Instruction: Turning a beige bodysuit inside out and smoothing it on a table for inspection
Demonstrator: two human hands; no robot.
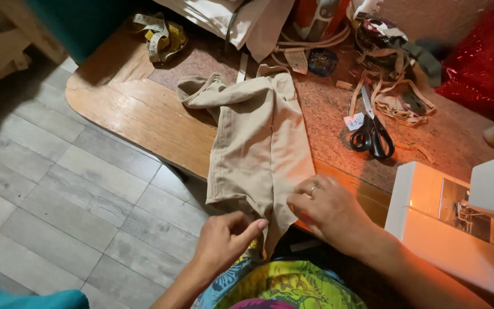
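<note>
The lower hem of a beige, softly creased cotton garment (258, 137) is pinched between thumb and forefinger of the left hand (224, 240), whose fingers are closed on the cloth where it hangs off the front edge of the worktop. The right hand (327, 209), a ring on one finger, is laid on the same hem just beside it, fingers curled down over the fabric; whether the cloth is actually gripped there or only pressed flat cannot be told. The garment is spread from the middle of the worktop down to that front edge, its bunched upper end turned toward the left rear corner.

The hem is judged to be in the course of being straightened or folded. This would be done best with the edge kept taut between the two hands, the layers lined up before any crease is pressed in, and the loose upper part left flat on the worktop so that nothing is dragged askew.

To the right of the garment, a pair of black-handled steel scissors (371, 134) is lying on the speckled brown worktop (327, 114), well apart from the hands, with pale fabric strips (398, 100) tangled behind it. A white sewing machine (458, 223) is standing at the right front corner, near the right hand. A yellow measuring tape (161, 35) is coiled at the left rear edge. Grey plank flooring (58, 189) is seen below.
</note>
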